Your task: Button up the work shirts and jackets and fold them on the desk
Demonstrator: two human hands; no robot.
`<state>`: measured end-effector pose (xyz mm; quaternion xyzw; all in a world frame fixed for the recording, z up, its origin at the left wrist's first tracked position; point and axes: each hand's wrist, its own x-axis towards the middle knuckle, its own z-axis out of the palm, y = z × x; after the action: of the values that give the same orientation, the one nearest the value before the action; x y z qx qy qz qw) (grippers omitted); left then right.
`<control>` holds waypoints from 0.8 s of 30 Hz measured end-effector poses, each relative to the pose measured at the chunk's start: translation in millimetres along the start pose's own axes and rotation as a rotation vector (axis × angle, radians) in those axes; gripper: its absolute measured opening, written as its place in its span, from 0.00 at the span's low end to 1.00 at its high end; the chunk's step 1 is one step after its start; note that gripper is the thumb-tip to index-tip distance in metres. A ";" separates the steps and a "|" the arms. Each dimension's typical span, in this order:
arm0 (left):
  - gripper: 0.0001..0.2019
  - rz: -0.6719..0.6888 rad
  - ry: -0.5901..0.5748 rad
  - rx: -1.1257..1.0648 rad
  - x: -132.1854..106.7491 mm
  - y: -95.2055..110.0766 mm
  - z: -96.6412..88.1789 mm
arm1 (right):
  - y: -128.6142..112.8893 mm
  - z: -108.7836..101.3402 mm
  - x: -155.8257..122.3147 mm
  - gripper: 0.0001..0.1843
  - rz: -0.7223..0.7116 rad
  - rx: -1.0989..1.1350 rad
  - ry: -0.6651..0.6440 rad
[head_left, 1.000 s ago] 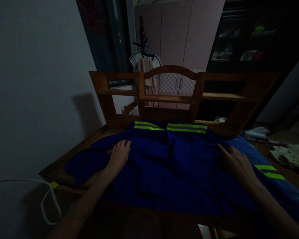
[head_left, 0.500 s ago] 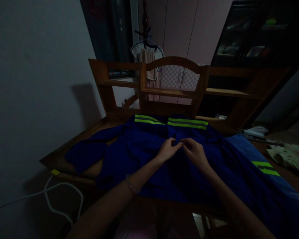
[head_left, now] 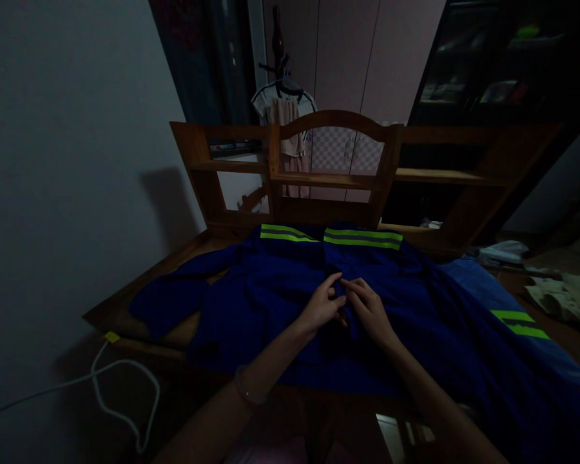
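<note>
Blue jacket (head_left: 263,296) stretches crosswise, shoulders pointing away — left hand (head_left: 320,305) and right hand (head_left: 371,313) pinching its front.

- No text, label, brand, number or sign could be read.
- Any print on the pale, book-like item (head_left: 497,91) behind the dark cabinet's glass was too small and dim to make out.
- The small yellow patch (head_left: 111,337) by the white cable (head_left: 125,362) bore no legible marking.

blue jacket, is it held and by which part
Left hand and right hand are at mid-front of the blue jacket, below the upper stripes; grip cannot be told.
</note>
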<state>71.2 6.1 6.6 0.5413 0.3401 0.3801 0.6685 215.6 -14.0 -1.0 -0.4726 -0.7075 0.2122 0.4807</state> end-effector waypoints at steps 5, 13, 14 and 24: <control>0.29 0.060 0.040 0.195 -17.0 9.2 -35.0 | 6.2 2.9 1.3 0.20 0.100 0.049 0.036; 0.07 0.243 0.381 0.901 -34.4 -20.4 -61.4 | 12.7 -8.6 6.7 0.20 0.312 0.288 0.044; 0.08 0.250 0.385 0.943 -33.0 -24.3 -58.3 | 11.7 -9.1 6.8 0.20 0.325 0.277 0.027; 0.06 0.251 0.380 1.060 -11.4 -35.2 -51.4 | 14.0 3.0 -0.3 0.16 0.297 0.114 -0.169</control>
<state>26.1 15.6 -36.9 0.7608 0.5314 0.3247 0.1828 219.6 -7.3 -13.1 -0.5243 -0.6549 0.3595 0.4087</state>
